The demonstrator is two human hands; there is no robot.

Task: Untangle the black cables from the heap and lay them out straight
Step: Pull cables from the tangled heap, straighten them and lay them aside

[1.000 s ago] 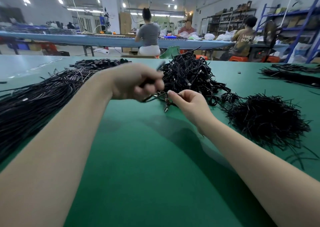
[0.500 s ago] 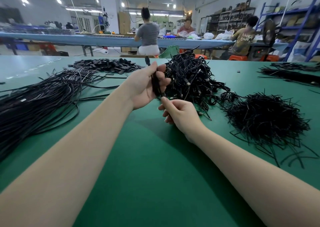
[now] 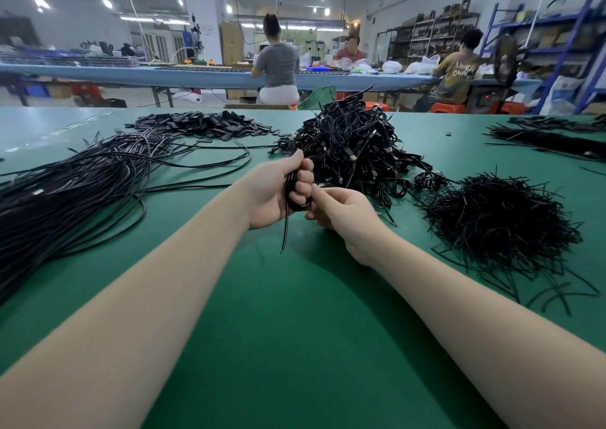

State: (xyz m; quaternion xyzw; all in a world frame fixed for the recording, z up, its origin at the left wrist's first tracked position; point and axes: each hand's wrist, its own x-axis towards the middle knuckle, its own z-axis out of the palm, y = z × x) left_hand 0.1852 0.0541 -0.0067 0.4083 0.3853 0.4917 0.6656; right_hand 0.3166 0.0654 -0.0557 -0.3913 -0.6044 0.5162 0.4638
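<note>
Nearest, the green table (image 3: pixel 295 346) is crossed by both forearms. Just above it, a coiled black cable (image 3: pixel 292 192) is clutched in the left hand (image 3: pixel 275 192), fingers curled round the bundle, one loose tail dangling below the fist towards the table. The right hand (image 3: pixel 341 209) is brought in against it from the right, fingertips pinching at the loop's lower edge, it seems; the exact contact is partly hidden.

A snag is the risk judged here: if the loop is tugged while the coil is squeezed tight, a knot could be drawn harder, or the tail whipped into neighbouring strands.

Beyond the hands, the tangled heap (image 3: pixel 354 146) is seen, just behind the fists. To the left, long straightened cables (image 3: pixel 75 179) are laid out; to the right, a pile of short ties (image 3: pixel 498 222).
</note>
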